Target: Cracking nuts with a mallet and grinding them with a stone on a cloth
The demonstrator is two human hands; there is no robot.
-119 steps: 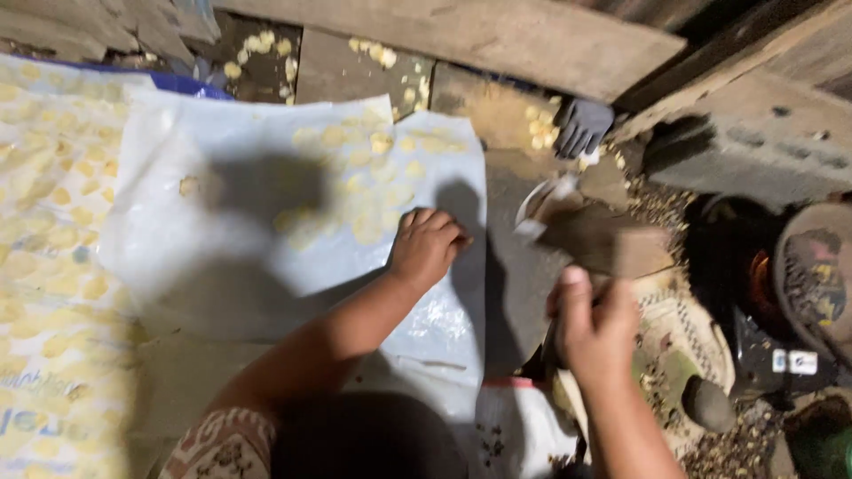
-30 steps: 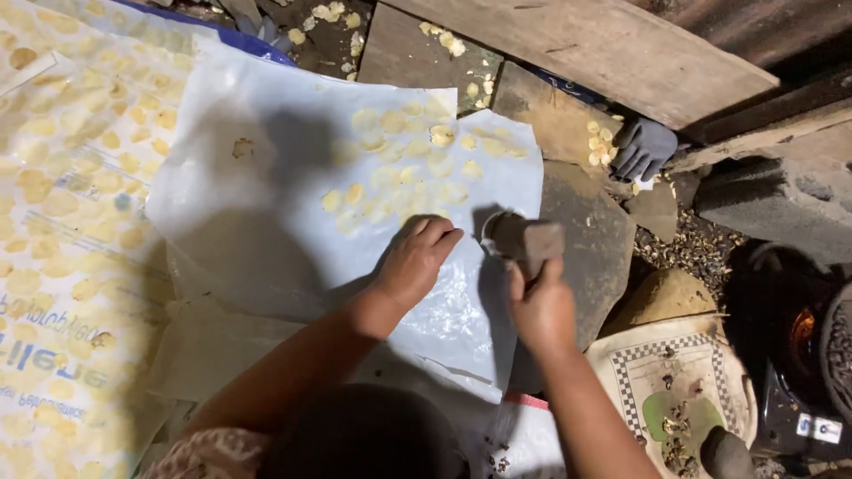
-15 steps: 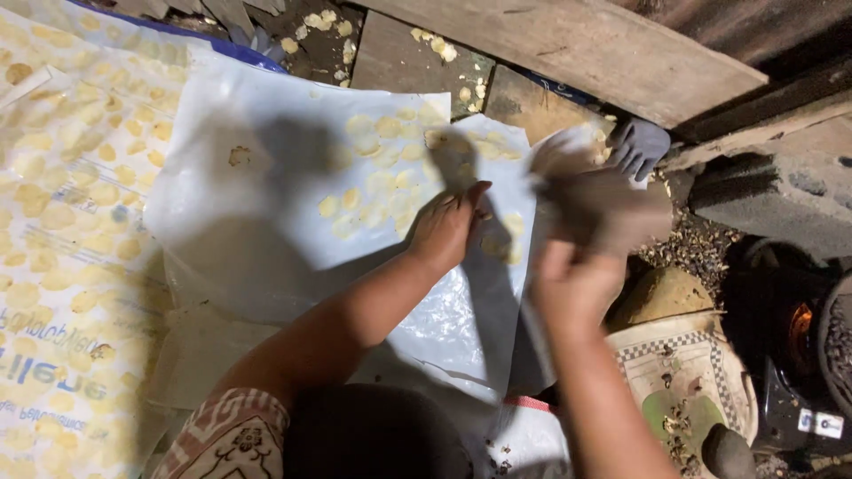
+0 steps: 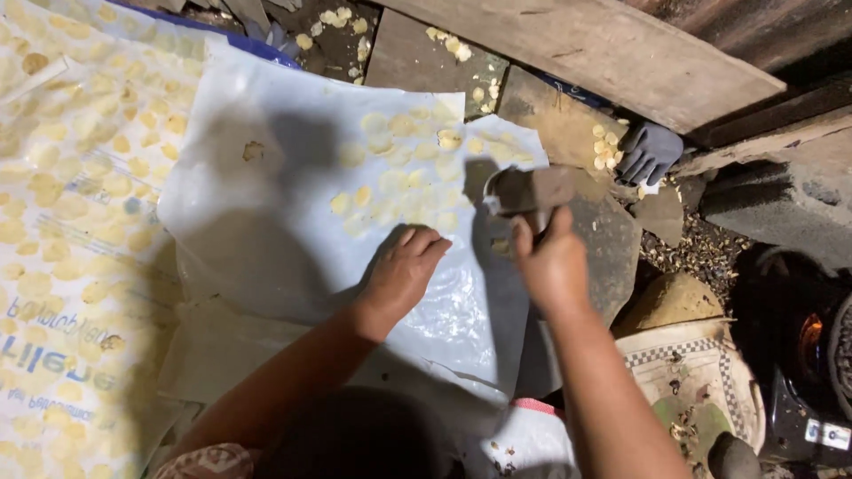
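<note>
My right hand (image 4: 550,262) grips the handle of a hammer-like pounding tool (image 4: 531,189), whose blocky head hangs just above the right edge of a clear plastic sheet (image 4: 293,239). My left hand (image 4: 404,270) rests palm down on that sheet, fingers curled, just left of the tool. Several flattened pale yellow discs (image 4: 399,182) lie under the plastic beyond my left hand. A flat dark stone (image 4: 608,253) sits beneath the sheet's right edge, under the tool.
A printed sack (image 4: 71,231) at left is covered with several flattened yellow discs. A grey glove (image 4: 650,153) lies by a wooden plank (image 4: 612,53) at the back. A patterned cloth (image 4: 701,381) and a dark pot (image 4: 799,346) sit at right.
My right hand has brought the pounding tool down from its raised position toward the stone. My left hand stays pressed on the plastic sheet.
</note>
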